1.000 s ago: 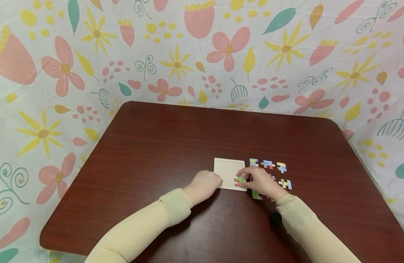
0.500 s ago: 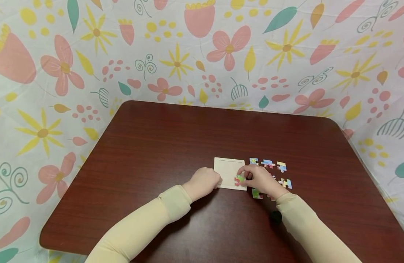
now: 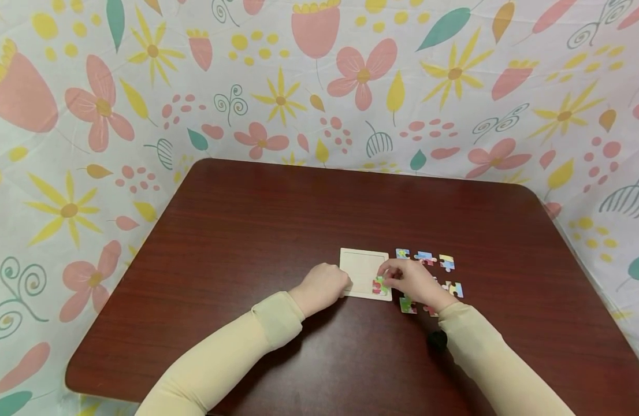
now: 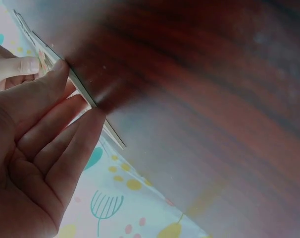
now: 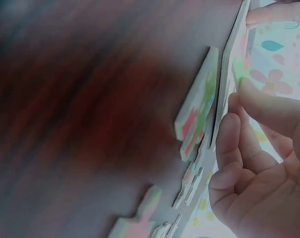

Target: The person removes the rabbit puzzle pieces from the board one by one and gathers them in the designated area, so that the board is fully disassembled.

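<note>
A pale wooden puzzle tray (image 3: 357, 268) lies on the dark table in the head view. At its near-left edge, my left hand (image 3: 321, 283) grips the rim; the left wrist view shows the thumb over the tray's edge (image 4: 83, 90) and fingertips against it. A red and green jigsaw piece (image 3: 379, 286) is in the tray's near-right corner. My right hand (image 3: 414, 282) holds this piece by its right side, with the thumb (image 5: 256, 96) on its green part in the right wrist view. Whether the piece lies fully flat is unclear.
Several loose jigsaw pieces (image 3: 446, 262) lie right of the tray, some partly hidden under my right hand. A small black object (image 3: 437, 340) shows beside the right sleeve. Flowered cloth (image 3: 278, 69) hangs behind the table (image 3: 257, 219).
The right fingers and the red and green piece have shifted slightly within the tray corner, the piece turning a little. My left hand keeps its place on the rim.
</note>
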`<state>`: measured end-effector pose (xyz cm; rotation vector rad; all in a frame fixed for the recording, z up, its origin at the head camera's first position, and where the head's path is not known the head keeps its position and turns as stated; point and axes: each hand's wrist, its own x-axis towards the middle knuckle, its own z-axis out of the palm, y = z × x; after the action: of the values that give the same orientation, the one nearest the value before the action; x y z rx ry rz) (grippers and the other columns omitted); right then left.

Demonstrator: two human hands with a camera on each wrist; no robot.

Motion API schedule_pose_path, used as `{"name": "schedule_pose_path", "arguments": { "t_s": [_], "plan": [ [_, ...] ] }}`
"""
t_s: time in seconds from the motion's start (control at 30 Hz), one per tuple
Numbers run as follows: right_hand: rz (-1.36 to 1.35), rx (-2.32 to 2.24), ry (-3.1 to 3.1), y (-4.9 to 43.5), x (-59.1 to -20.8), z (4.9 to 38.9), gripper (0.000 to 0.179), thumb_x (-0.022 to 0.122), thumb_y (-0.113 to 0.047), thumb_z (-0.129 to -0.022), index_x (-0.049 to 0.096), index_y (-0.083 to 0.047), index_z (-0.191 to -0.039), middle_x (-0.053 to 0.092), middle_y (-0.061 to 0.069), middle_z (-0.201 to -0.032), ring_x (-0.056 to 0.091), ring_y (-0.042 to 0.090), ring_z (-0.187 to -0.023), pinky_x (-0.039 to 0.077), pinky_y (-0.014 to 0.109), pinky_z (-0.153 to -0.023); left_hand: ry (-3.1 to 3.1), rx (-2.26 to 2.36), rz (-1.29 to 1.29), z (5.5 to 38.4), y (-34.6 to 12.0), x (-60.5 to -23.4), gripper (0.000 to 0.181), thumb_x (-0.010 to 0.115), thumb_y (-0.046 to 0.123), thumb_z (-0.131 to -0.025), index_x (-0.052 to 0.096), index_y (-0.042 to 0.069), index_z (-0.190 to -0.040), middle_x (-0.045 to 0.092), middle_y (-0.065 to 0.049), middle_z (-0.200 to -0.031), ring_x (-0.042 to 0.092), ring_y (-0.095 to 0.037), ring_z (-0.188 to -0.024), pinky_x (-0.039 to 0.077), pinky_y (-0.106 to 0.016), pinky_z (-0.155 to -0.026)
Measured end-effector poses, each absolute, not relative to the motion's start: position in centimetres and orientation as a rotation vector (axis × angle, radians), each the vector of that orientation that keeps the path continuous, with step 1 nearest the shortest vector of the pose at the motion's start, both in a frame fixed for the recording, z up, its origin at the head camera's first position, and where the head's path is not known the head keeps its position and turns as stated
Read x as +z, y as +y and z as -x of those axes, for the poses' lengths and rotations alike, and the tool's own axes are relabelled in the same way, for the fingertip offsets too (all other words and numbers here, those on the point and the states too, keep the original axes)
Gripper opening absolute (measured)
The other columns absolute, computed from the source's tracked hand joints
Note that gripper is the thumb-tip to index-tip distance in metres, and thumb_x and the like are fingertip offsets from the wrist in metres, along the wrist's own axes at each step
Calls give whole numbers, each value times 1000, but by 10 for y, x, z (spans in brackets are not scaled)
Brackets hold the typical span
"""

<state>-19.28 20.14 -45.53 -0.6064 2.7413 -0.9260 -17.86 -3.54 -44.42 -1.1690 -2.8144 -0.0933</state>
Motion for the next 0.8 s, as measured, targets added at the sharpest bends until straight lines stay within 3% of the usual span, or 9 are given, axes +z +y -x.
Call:
{"name": "schedule_pose_path", "arguments": {
  "t_s": [0.8],
  "plan": [
    [430, -1167, 2519, 245, -445, 186, 16, 63, -12, -91, 66, -6, -105, 60, 7, -89, 56, 20, -76, 48, 30, -66, -2831, -109, 1168, 177, -35, -443, 30, 69, 4, -70, 49, 19, -54, 52, 10, -53, 45, -6, -51, 41, -22, -50]
  ]
}}
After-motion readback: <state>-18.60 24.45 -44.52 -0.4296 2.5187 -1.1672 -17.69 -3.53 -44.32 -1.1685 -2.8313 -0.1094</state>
